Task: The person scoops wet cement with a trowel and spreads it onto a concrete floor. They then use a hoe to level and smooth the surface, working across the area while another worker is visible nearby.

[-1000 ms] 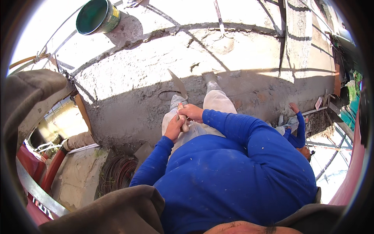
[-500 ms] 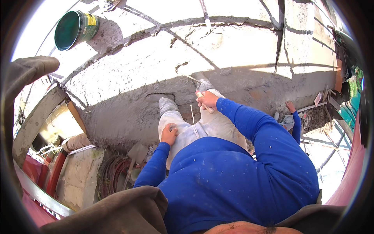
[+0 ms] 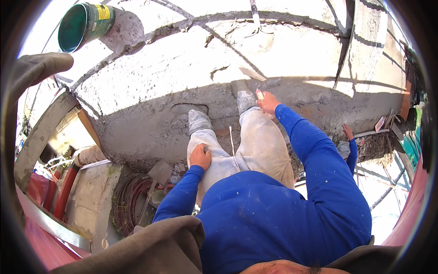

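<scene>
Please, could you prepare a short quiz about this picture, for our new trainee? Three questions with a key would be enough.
1. On which side is the flat trowel with a tapered blade gripped?
A) left
B) right
C) both sides

2. True or false: a dark green, round bucket with a yellow label appears at the upper left of the view.

3. Fill in the missing word: the left hand rests on one ____ of the soiled, off-white cloth trousers.

Key:
1. B, in the right hand
2. True
3. leg
</scene>
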Demonstrator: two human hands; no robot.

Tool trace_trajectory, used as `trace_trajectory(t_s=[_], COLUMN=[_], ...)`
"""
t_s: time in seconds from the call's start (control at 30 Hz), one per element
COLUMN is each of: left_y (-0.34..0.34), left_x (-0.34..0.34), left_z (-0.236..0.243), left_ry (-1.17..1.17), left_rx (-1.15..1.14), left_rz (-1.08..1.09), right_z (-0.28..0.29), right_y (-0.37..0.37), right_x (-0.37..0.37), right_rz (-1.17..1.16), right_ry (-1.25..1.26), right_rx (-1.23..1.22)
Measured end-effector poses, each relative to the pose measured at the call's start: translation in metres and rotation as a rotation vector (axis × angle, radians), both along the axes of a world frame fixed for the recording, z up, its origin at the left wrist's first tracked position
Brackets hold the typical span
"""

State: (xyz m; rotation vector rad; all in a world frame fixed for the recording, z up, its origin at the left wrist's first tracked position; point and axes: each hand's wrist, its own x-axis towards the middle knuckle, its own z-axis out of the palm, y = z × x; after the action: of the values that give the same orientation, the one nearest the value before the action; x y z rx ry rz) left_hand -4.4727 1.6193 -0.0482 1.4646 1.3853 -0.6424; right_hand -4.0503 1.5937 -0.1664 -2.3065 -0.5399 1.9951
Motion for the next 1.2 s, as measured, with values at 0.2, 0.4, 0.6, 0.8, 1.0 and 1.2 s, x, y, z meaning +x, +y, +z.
trace_trajectory(t_s=[0.2, 0.4, 0.6, 0.8, 1.0, 1.2], left_y=[-0.014, -0.026, -0.027, -0.028, -0.037, -0.036], left_x=[0.009, 0.004, -0.003, -0.004, -0.012, -0.006], left_z=[-0.032, -0.049, -0.054, -0.052, -0.063, -0.06], left_ry=[0.074, 0.075, 0.045, 0.04, -0.008, -0.014], left_rx=[0.076, 0.155, 0.178, 0.15, 0.144, 0.153], left_rz=[-0.196, -0.197, -0.147, -0.105, -0.081, -0.051], right_z=[-0.038, -0.073, -0.091, -0.113, -0.126, -0.213], right_y=[0.039, 0.064, 0.094, 0.145, 0.229, 0.222], right_x=[0.006, -0.006, -0.019, 0.006, 0.027, -0.018], right_rz=[0.355, 0.469, 0.438, 1.005, 0.389, 0.708], right_ry=[-0.082, -0.153, -0.129, -0.23, -0.135, -0.144], right_rx=[-0.012, 0.093, 0.05, 0.243, 0.184, 0.381])
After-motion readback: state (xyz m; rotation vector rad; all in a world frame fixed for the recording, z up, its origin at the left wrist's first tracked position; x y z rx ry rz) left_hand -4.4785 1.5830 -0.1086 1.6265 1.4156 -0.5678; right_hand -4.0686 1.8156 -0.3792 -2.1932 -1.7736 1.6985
